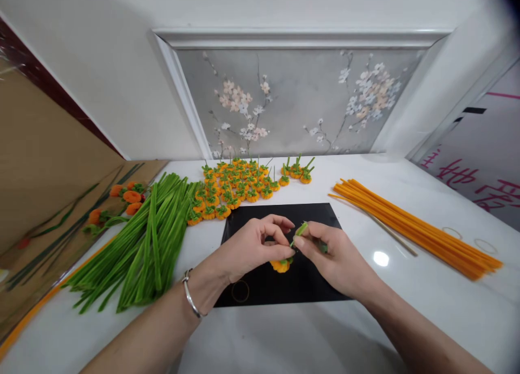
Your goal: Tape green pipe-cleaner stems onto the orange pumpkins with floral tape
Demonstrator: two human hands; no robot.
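My left hand (258, 244), with a silver bangle at the wrist, is closed in a pinch above a small orange pumpkin (280, 266) of fuzzy pipe cleaner with a green top. Its thumb and index finger close at the thin green strand rising from that top. My right hand (331, 252) pinches a short piece of green pipe cleaner (301, 229) between thumb and forefinger, just right of the left fingertips. A bit of green also shows under the right fingers; what it belongs to is hidden. Both hands are over a black mat (280, 295).
Many finished-looking orange pumpkins (239, 187) crowd the back of the white table (292, 336). Green pipe cleaners (150, 244) lie left, orange pipe cleaners (418, 227) right with a thin stick (394, 234). Orange flower-like pieces (132, 196) lie far left on brown board.
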